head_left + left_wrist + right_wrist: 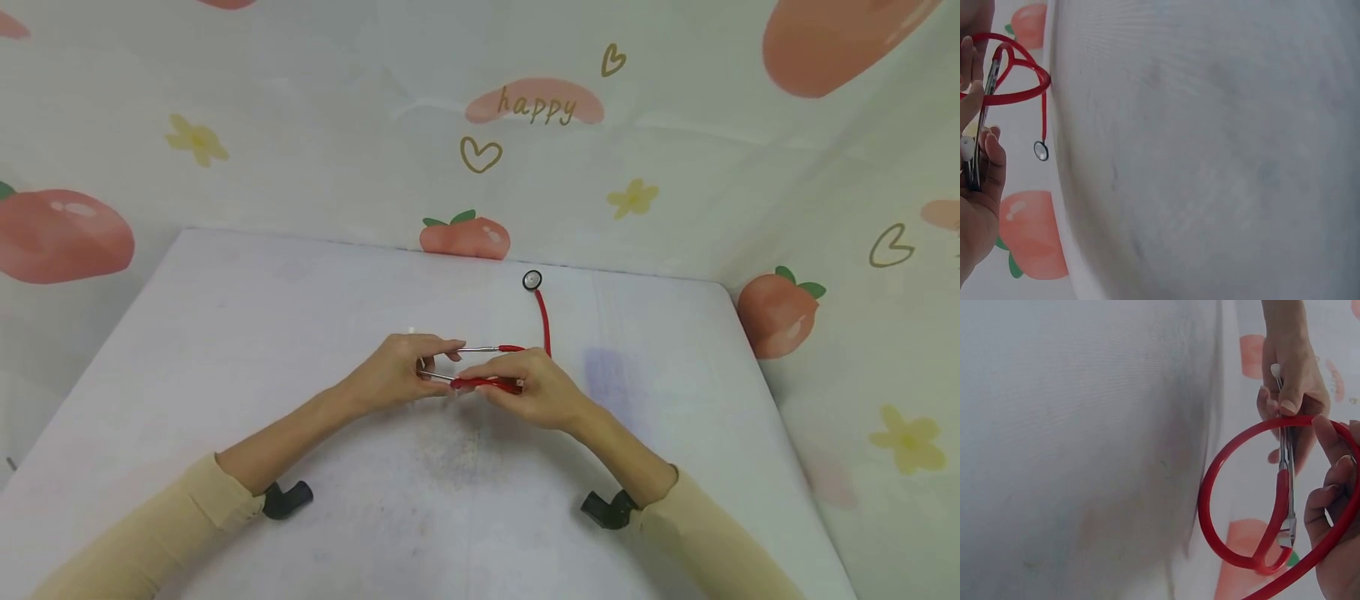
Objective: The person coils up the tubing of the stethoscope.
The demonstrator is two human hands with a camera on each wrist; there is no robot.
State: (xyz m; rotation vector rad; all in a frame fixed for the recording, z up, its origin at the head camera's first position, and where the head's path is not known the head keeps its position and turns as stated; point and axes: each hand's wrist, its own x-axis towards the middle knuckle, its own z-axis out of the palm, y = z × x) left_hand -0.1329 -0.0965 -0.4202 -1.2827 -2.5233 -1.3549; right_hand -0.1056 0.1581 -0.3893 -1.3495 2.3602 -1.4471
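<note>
A red stethoscope is held up between both hands over the table. My left hand point(393, 371) grips its metal ear tubes point(1283, 450) near the ear tips; a white ear tip point(1275, 370) shows beside the thumb in the right wrist view. With curled fingers, my right hand point(543, 392) holds the red tubing point(1205, 500), which bends round in a loop by the ear tubes. From there the tubing runs away toward the back, ending in the round chest piece point(532, 280) with its dark rim. Fingers hide part of the tubing in the head view.
A white-covered table point(337, 292) spreads under the hands, and a printed curtain point(337, 100) hangs behind it and at the right. Black curved pieces point(288, 500) stick out at both sleeve cuffs. A bluish stain point(611, 383) marks the cloth right of the hands.
</note>
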